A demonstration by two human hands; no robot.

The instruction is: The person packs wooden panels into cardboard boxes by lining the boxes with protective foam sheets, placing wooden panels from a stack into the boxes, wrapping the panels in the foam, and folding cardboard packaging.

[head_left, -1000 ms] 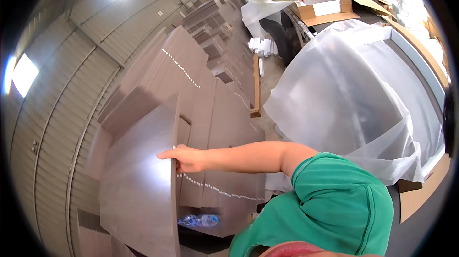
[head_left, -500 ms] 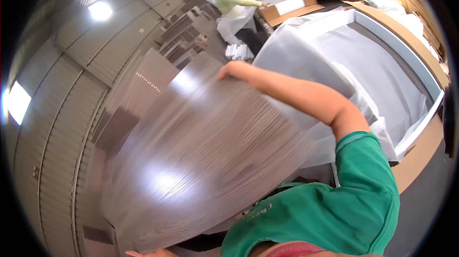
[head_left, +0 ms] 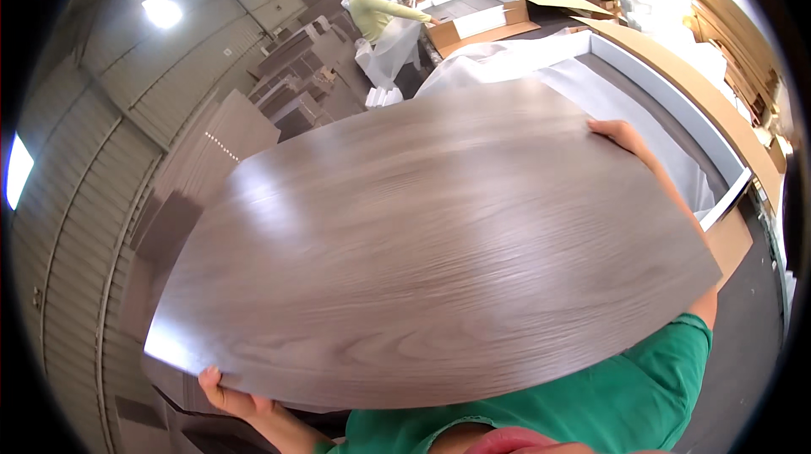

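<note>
Wood-grain panel (head_left: pixel 422 243) now swung flat across the chest — a second ago it stood upright in the stack. Left hand (head_left: pixel 226 393) grips the near corner, right hand (head_left: pixel 621 135) clasps the far edge — lifted clear, over the open box (head_left: pixel 718 158).

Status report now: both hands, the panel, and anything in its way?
Left hand grips near edge, right hand grips far edge. Wood-grain panel held flat. Open cardboard box with white liner beyond it.

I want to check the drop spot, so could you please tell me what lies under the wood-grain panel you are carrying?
Past the wood-grain panel, a plastic-lined cardboard box shows at its far right edge. Whatever lies directly beneath the panel is covered.
</note>
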